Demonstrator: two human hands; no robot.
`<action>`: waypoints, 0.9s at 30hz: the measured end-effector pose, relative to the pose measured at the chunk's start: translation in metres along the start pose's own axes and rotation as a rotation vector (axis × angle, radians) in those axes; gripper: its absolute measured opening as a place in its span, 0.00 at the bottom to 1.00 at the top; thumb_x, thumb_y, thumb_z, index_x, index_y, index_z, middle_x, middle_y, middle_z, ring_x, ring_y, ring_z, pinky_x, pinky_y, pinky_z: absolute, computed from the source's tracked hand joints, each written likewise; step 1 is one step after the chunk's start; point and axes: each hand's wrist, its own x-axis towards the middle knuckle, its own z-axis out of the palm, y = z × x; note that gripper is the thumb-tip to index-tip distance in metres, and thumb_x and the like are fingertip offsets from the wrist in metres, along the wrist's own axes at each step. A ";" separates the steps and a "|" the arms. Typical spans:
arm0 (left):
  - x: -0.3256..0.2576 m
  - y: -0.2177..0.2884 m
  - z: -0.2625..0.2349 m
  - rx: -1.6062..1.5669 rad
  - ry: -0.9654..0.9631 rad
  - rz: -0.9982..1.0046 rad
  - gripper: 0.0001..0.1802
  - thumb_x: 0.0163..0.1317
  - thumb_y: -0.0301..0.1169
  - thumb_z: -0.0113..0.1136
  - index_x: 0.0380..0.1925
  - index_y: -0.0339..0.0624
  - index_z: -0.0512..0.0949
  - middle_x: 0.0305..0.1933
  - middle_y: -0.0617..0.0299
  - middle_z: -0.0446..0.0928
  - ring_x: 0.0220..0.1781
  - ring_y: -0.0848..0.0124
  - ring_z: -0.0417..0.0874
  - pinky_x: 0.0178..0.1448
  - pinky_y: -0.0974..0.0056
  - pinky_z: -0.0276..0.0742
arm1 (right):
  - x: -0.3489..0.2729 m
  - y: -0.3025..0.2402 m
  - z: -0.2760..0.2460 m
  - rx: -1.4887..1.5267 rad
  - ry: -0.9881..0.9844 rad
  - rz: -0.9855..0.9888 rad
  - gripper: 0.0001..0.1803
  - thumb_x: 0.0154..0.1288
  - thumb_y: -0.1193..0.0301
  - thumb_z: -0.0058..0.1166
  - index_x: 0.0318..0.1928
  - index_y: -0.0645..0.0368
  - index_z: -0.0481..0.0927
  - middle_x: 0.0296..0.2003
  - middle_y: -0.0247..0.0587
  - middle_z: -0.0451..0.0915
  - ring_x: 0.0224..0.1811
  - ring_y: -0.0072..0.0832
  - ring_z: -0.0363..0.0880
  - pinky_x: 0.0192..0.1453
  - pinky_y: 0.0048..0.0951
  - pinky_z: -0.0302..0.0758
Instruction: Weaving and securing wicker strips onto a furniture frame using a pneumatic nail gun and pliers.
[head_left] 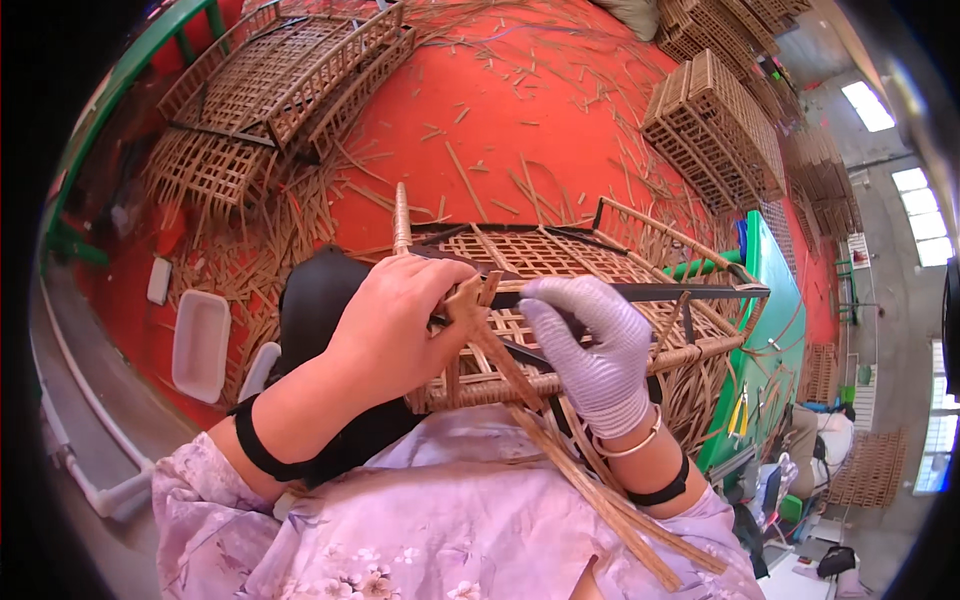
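Observation:
A woven rattan frame (570,255) with dark bars lies across my lap. At its left corner my bare left hand (400,320) is closed on a brown rattan strip (505,365), with the fingertips partly hidden behind it. Long loose strips (600,500) trail from there over my patterned clothing to the lower right. My right hand (595,345), in a pale knit glove, is just right of the left one, beside a dark flat bar (660,292). Its thumb and forefinger are curled toward each other in a pinch; anything between them is too small to make out.
Woven panels (270,90) are stacked at the far left, and a large rattan basket (710,135) stands at the far right. Cut strips litter the red floor (470,110). A white tray (201,345) lies left. Yellow-handled pliers (738,412) rest on a green table (770,330).

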 end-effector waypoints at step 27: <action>0.003 -0.005 -0.003 -0.100 -0.024 0.076 0.18 0.49 0.25 0.69 0.41 0.37 0.76 0.35 0.54 0.78 0.40 0.55 0.79 0.50 0.54 0.74 | 0.007 -0.026 0.010 0.370 -0.153 0.745 0.10 0.68 0.69 0.59 0.42 0.64 0.83 0.23 0.30 0.79 0.19 0.10 0.67 0.21 0.16 0.64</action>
